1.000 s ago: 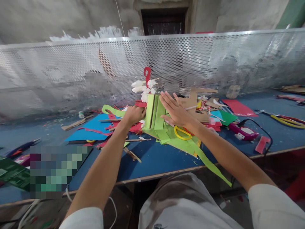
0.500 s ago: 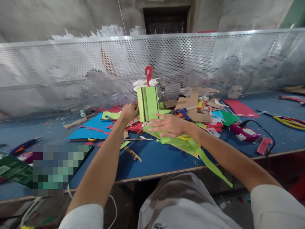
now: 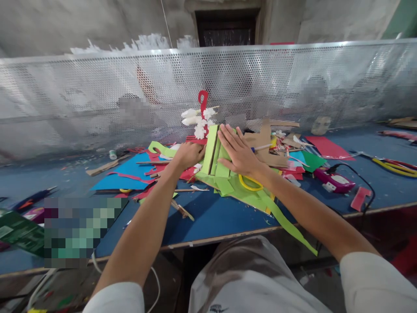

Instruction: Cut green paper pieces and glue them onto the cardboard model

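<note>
Green box (image 3: 213,150) tilted, over table (image 3: 208,217). Right hand (image 3: 239,152) flat against box's right part, fingers slightly spread. Left hand (image 3: 191,155) at box's left, fingers curled; pinch: cannot tell. Scissors (image 3: 251,189) right of box.

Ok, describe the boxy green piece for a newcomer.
On the blue table, find the left hand and the right hand. The boxy green piece is between them. Unlike the long green strip nearby, it rises upward and has dark lines along its side.
</note>
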`<state>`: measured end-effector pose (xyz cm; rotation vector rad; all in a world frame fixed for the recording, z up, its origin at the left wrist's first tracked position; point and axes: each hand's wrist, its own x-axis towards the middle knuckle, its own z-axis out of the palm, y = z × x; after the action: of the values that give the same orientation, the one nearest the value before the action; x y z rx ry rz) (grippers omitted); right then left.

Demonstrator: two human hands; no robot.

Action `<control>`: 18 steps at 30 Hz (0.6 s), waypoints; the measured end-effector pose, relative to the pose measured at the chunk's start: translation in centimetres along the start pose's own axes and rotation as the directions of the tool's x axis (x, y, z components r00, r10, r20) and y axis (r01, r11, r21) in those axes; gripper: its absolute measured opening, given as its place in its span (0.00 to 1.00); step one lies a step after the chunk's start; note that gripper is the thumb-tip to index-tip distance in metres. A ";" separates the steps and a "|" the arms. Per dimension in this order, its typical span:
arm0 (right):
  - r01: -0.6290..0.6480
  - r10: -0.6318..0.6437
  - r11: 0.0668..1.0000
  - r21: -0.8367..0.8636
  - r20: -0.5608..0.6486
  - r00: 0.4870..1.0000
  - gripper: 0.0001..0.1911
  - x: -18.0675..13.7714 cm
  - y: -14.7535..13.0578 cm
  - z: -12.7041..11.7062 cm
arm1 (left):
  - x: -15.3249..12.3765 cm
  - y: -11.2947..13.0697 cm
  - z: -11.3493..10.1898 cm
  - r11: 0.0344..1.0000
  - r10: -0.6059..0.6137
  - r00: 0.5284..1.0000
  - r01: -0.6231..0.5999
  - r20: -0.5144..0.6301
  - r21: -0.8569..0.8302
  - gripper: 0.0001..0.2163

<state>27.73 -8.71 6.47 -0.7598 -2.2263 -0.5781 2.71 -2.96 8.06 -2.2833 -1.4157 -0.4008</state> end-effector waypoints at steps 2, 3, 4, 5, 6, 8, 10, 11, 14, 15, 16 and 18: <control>0.043 -0.042 0.999 -0.004 0.033 0.999 0.48 0.0 0.1 0.5 | 0.1 -0.3 0.1 0.999 -0.027 1.000 0.027 0.006 -0.018 0.28; 0.081 -0.081 0.997 0.004 0.056 0.995 0.49 -0.1 0.1 0.7 | 0.1 -0.7 0.3 0.999 -0.043 0.999 0.043 0.007 -0.031 0.28; 0.127 -0.128 0.992 0.022 0.084 0.988 0.48 -0.1 0.1 1.0 | 0.1 -1.2 0.5 0.997 -0.060 0.998 0.060 0.005 -0.045 0.28; 0.179 -0.184 0.983 0.052 0.114 0.976 0.47 -0.1 0.0 1.2 | 0.1 -1.7 0.8 0.995 -0.079 0.997 0.079 0.002 -0.059 0.28; 0.232 -0.243 0.968 0.094 0.144 0.959 0.45 -0.1 -0.1 1.5 | 0.0 -2.3 1.1 0.993 -0.098 0.995 0.097 0.001 -0.072 0.28; 0.336 -0.376 0.917 0.215 0.186 0.908 0.39 -0.2 -0.5 1.9 | -0.1 -3.4 1.7 0.987 -0.134 0.991 0.134 0.005 -0.093 0.28; 0.396 -0.480 0.844 0.362 0.181 0.858 0.32 -0.3 -1.0 2.1 | -0.2 -4.2 2.2 0.979 -0.177 0.984 0.176 0.004 -0.105 0.27; 0.392 -0.496 0.815 0.427 0.163 0.853 0.29 -0.5 -1.2 2.2 | -0.2 -4.5 2.4 0.973 -0.202 0.979 0.201 0.001 -0.112 0.27; 0.211 -0.304 0.833 0.512 0.103 0.947 0.24 -0.8 -1.5 1.9 | -0.3 -5.0 2.5 0.955 -0.274 0.962 0.270 -0.018 -0.121 0.27; 0.100 -0.167 0.852 0.513 0.087 0.982 0.24 -0.8 -1.4 1.8 | -0.4 -4.9 2.5 0.953 -0.286 0.958 0.282 -0.023 -0.110 0.28; -0.019 -0.018 0.858 0.513 0.066 0.998 0.24 -0.8 -1.3 1.7 | -0.4 -4.7 2.4 0.955 -0.286 0.958 0.283 -0.028 -0.091 0.28; -0.226 0.255 0.820 0.526 0.018 0.967 0.27 -0.7 -0.8 1.8 | -0.6 -4.0 1.9 0.966 -0.257 0.966 0.256 -0.039 -0.030 0.28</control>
<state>26.77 -8.50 4.66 -0.7034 -2.0485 0.1418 -1.12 -0.86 6.92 -2.1012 -1.6996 -0.5447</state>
